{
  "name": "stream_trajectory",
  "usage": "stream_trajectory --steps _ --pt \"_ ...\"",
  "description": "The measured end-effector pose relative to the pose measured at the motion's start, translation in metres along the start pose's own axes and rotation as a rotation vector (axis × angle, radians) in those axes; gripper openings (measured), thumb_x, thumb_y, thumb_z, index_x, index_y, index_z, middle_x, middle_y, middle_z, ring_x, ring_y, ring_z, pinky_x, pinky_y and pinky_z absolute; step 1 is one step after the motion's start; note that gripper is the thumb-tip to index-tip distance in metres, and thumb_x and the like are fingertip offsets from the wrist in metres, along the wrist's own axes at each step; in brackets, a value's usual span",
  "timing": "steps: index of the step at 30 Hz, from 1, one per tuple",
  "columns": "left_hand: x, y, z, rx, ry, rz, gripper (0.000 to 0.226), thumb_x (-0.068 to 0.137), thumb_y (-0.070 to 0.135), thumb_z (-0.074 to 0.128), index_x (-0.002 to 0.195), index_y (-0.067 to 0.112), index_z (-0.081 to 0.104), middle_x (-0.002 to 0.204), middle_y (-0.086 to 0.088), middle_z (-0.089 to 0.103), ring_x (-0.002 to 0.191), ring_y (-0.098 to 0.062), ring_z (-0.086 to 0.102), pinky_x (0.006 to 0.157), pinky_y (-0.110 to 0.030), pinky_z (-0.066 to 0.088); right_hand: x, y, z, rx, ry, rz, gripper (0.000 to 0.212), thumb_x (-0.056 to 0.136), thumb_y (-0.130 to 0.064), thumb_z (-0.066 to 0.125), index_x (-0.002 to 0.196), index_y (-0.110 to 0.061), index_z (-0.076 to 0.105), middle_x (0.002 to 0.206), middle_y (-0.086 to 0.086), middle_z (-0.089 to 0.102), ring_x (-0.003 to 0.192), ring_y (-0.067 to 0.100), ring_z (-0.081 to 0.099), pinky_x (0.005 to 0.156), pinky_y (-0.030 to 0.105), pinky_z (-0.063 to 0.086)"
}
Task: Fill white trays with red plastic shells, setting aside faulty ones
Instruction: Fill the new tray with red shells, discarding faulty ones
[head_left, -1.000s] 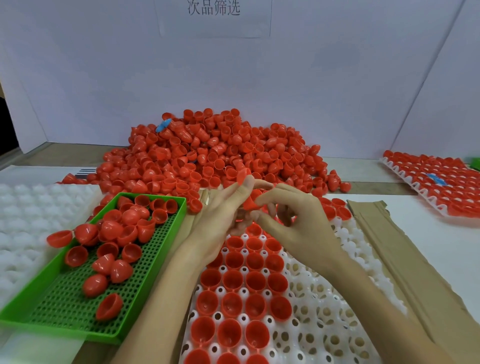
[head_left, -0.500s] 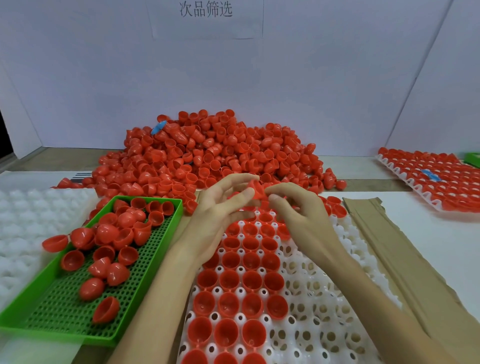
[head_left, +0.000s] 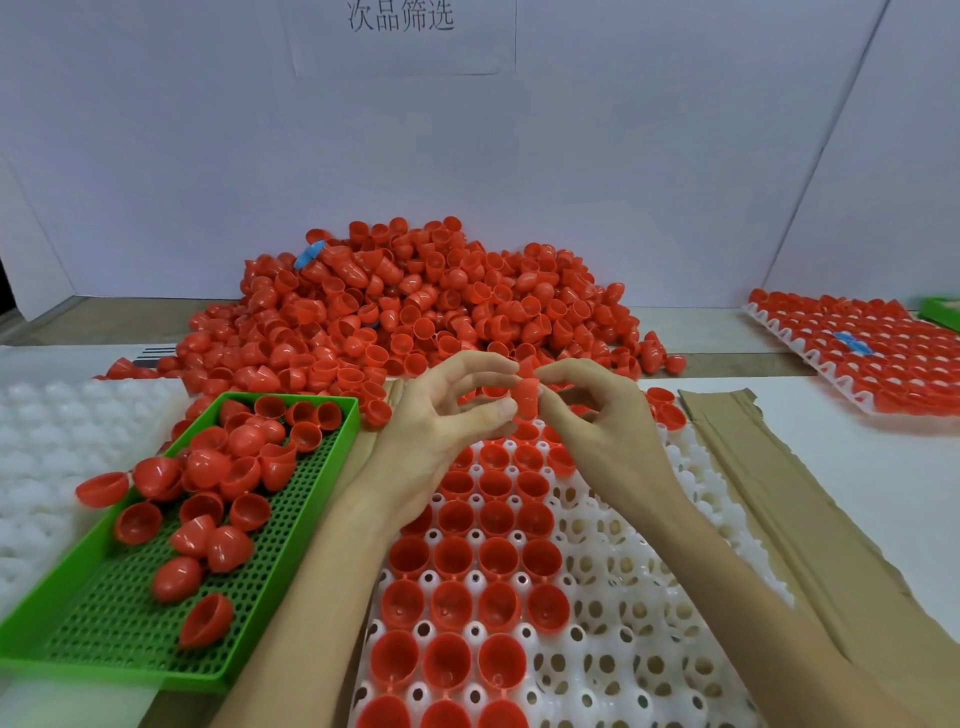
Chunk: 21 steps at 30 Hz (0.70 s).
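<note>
Both hands meet above the far end of the white tray (head_left: 628, 597), whose left columns hold shells. The left hand (head_left: 441, 421) and right hand (head_left: 602, 421) pinch one red shell (head_left: 527, 399) between fingertips, just before the loose shell pile (head_left: 415, 312).

Bright, even, diffuse light from above; shadows short and soft. White tray (head_left: 36, 467) at 9 o'clock washed out. Wall seams (head_left: 831, 145) lean at 3 and 9 o'clock. Forearms (head_left: 322, 623) at 6 o'clock slightly soft.
</note>
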<state>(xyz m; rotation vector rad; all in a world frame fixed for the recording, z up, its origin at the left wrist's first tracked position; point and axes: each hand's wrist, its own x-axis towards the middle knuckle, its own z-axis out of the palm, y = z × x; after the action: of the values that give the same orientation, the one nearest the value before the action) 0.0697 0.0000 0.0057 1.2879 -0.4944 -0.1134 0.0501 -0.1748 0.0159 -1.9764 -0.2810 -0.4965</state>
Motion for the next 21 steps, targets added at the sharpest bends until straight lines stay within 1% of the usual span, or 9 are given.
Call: stream_trajectory --steps 3,7,10,12,14,16,18,20,21 --pt "0.001 0.000 0.000 -0.040 0.036 0.012 0.027 0.084 0.012 0.070 0.112 0.015 0.069 0.101 -0.006 0.069 0.099 -0.024 0.069 0.090 -0.036 0.057 0.000 -0.001 -0.002 0.101 -0.046 0.009 0.010 0.095 -0.018 0.068 0.100 -0.021 0.076 0.090 -0.010 0.075 0.081 0.006 0.070 0.070 0.018 0.053" --pt "0.002 0.001 0.002 -0.049 0.068 0.030 0.031 0.086 0.016 0.072 0.116 0.014 0.065 0.078 0.002 0.062 0.071 -0.012 0.062 0.077 -0.027 0.055 0.005 -0.004 -0.012 0.667 -0.316 0.279 0.022 0.097 -0.024 0.062 0.113 -0.014 0.071 0.115 0.007 0.074 0.102 0.023 0.073 0.083 0.031 0.055" --pt "0.002 0.001 0.002 0.000 0.088 0.023 0.032 0.083 0.027 0.073 0.114 0.020 0.069 0.069 0.008 0.052 0.061 -0.008 0.051 0.067 -0.021 0.049 0.007 -0.005 -0.015 0.913 -0.423 0.428 0.024 0.091 -0.028 0.061 0.109 -0.019 0.074 0.112 0.005 0.073 0.092 0.017 0.069 0.077 0.025 0.055" --pt "0.002 0.001 0.003 0.002 0.079 0.012 0.034 0.086 0.031 0.068 0.118 0.021 0.069 0.067 0.009 0.049 0.062 -0.007 0.048 0.064 -0.021 0.047 0.008 -0.002 -0.015 0.873 -0.437 0.425 0.017 0.092 -0.027 0.062 0.101 -0.020 0.075 0.098 0.002 0.070 0.080 0.013 0.064 0.070 0.022 0.053" --pt "0.001 0.001 0.002 0.015 0.053 0.005 0.038 0.089 0.036 0.065 0.124 0.021 0.068 0.068 0.006 0.050 0.065 -0.008 0.048 0.064 -0.021 0.048 0.007 0.000 -0.014 0.765 -0.429 0.380 0.015 0.094 -0.023 0.063 0.101 -0.017 0.074 0.087 0.000 0.066 0.073 0.012 0.058 0.067 0.021 0.050" --pt "0.001 0.001 0.002 0.051 0.027 0.000 0.039 0.091 0.039 0.065 0.126 0.022 0.068 0.078 -0.007 0.055 0.072 -0.017 0.052 0.070 -0.026 0.051 0.006 -0.002 -0.014 0.642 -0.415 0.324 0.016 0.093 -0.023 0.066 0.103 -0.014 0.074 0.081 -0.001 0.064 0.070 0.011 0.056 0.068 0.022 0.050" --pt "0.001 0.001 0.003 0.073 0.017 0.001 0.034 0.095 0.034 0.063 0.126 0.021 0.068 0.093 -0.016 0.060 0.083 -0.025 0.055 0.076 -0.030 0.052 0.003 -0.008 -0.015 0.498 -0.370 0.267 0.016 0.094 -0.020 0.066 0.103 -0.010 0.074 0.078 0.003 0.063 0.068 0.013 0.054 0.072 0.028 0.049" --pt "0.001 -0.001 0.002 0.041 0.042 0.000 0.028 0.098 0.024 0.061 0.125 0.020 0.068 0.094 -0.011 0.062 0.085 -0.022 0.057 0.075 -0.029 0.053 0.002 -0.020 -0.019 0.309 -0.281 0.205 0.012 0.095 -0.015 0.065 0.099 -0.008 0.074 0.077 0.010 0.064 0.067 0.016 0.054 0.073 0.034 0.048" --pt "0.001 0.000 0.000 0.011 0.067 0.001 0.028 0.098 0.022 0.060 0.125 0.019 0.068 0.089 -0.006 0.062 0.082 -0.019 0.057 0.072 -0.027 0.053 0.001 -0.027 -0.024 0.212 -0.260 0.164 0.011 0.096 -0.014 0.065 0.095 -0.009 0.074 0.075 0.011 0.064 0.066 0.016 0.054 0.071 0.033 0.048"
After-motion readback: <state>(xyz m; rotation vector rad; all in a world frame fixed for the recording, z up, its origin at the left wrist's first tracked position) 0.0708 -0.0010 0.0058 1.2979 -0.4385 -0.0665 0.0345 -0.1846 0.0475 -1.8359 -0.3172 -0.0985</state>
